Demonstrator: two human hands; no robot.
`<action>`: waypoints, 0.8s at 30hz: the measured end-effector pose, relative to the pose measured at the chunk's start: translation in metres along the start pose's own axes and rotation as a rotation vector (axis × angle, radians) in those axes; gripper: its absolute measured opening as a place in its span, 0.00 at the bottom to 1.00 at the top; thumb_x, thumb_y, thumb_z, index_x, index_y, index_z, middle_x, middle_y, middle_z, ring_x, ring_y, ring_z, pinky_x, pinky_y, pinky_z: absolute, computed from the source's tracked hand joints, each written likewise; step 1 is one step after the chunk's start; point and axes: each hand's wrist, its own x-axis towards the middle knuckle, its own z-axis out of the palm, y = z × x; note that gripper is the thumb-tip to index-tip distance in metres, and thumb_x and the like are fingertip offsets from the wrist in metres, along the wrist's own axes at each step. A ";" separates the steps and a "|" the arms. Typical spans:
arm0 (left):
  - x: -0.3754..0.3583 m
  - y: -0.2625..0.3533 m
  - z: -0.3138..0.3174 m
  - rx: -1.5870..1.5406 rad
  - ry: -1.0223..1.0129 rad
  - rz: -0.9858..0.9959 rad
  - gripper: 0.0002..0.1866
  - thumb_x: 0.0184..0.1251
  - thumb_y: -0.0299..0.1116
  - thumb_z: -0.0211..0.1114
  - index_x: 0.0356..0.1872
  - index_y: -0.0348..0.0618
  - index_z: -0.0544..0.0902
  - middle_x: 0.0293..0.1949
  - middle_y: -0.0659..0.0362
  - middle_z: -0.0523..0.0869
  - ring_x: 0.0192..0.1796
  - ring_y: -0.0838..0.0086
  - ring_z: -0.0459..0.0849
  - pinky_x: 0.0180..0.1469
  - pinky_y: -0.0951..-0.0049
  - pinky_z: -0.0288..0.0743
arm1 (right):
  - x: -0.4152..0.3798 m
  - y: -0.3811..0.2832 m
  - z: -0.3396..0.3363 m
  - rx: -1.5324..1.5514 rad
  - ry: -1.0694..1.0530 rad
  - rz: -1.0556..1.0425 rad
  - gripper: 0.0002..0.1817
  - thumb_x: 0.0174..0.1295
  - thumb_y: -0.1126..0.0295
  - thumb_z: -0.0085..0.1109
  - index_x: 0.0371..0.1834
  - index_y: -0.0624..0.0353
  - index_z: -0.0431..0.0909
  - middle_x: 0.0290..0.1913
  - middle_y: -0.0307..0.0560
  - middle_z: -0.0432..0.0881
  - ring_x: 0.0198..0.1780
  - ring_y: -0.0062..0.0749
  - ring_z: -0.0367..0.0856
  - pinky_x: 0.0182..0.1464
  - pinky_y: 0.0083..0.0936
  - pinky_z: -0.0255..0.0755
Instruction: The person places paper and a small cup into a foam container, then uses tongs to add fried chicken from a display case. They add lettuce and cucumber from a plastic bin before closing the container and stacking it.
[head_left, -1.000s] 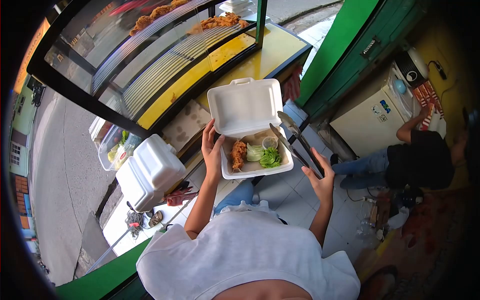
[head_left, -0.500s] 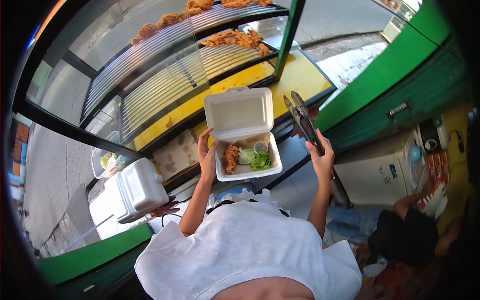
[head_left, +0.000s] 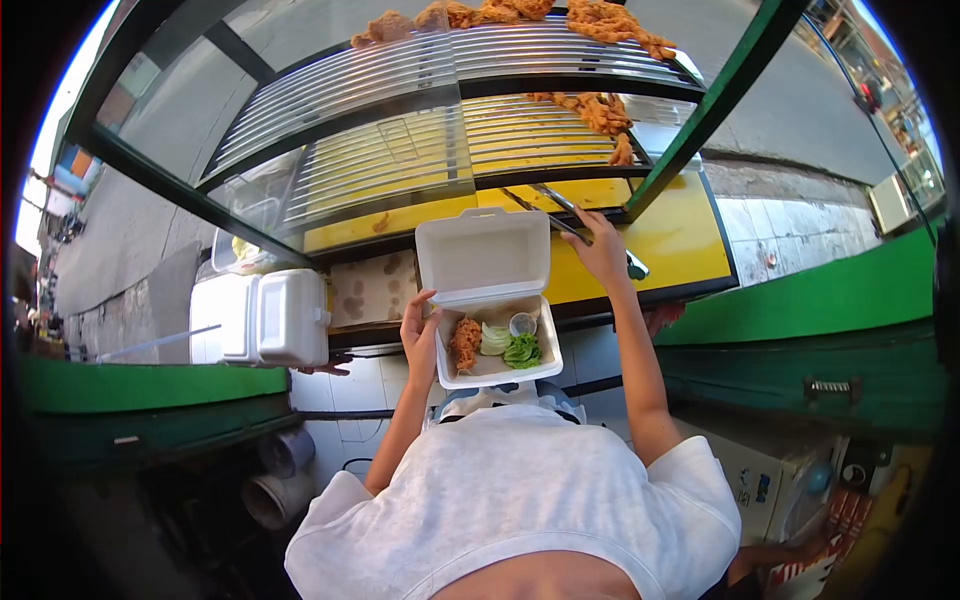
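Observation:
An open white foam box (head_left: 483, 257) is held at its left side by my left hand (head_left: 420, 335). Inside lie a piece of fried chicken (head_left: 465, 343), pale sliced vegetable (head_left: 494, 339), green lettuce (head_left: 522, 351) and a small clear cup (head_left: 523, 323). My right hand (head_left: 600, 248) is closed around metal tongs (head_left: 560, 203), their tips pointing up and left at the lower edge of the display case. Above them, fried pieces (head_left: 600, 112) rest on a wire rack (head_left: 500, 133).
Closed white foam boxes (head_left: 290, 317) stand at the left, beside a clear container (head_left: 238, 250). A stained paper-lined tray (head_left: 372, 288) lies behind my left hand. The yellow counter (head_left: 690, 235) extends right of the case. Another person's arm (head_left: 775, 556) shows at the lower right.
My right hand has moved the tongs up and left to the display case. The view has turned, and the foam box remains in my left hand.

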 end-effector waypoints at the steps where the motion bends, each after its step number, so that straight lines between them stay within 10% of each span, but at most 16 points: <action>1: -0.004 0.000 0.004 0.003 0.025 0.008 0.17 0.63 0.19 0.58 0.53 0.39 0.76 0.55 0.62 0.77 0.60 0.79 0.71 0.62 0.78 0.61 | 0.016 0.002 0.008 -0.022 -0.021 -0.080 0.30 0.55 0.55 0.66 0.63 0.50 0.74 0.51 0.51 0.79 0.53 0.46 0.77 0.56 0.40 0.65; 5: -0.023 -0.013 0.020 -0.011 0.145 0.055 0.17 0.63 0.19 0.58 0.54 0.39 0.76 0.54 0.62 0.77 0.59 0.79 0.71 0.61 0.79 0.61 | 0.067 -0.002 0.031 -0.069 -0.016 -0.312 0.27 0.58 0.54 0.62 0.61 0.50 0.76 0.49 0.51 0.80 0.53 0.45 0.76 0.58 0.45 0.63; 8: -0.039 -0.023 0.039 -0.028 0.194 0.033 0.17 0.63 0.19 0.58 0.54 0.38 0.75 0.55 0.61 0.77 0.60 0.79 0.71 0.61 0.79 0.61 | 0.095 -0.004 0.035 -0.175 -0.463 -0.259 0.24 0.61 0.57 0.60 0.58 0.55 0.77 0.47 0.52 0.82 0.55 0.46 0.76 0.58 0.44 0.62; 24: -0.080 -0.052 0.086 -0.115 0.302 0.052 0.18 0.64 0.19 0.57 0.55 0.40 0.74 0.56 0.60 0.76 0.58 0.79 0.72 0.59 0.78 0.63 | 0.094 0.014 0.039 0.034 -0.366 -0.619 0.22 0.69 0.57 0.49 0.65 0.44 0.71 0.51 0.54 0.77 0.55 0.49 0.74 0.58 0.45 0.64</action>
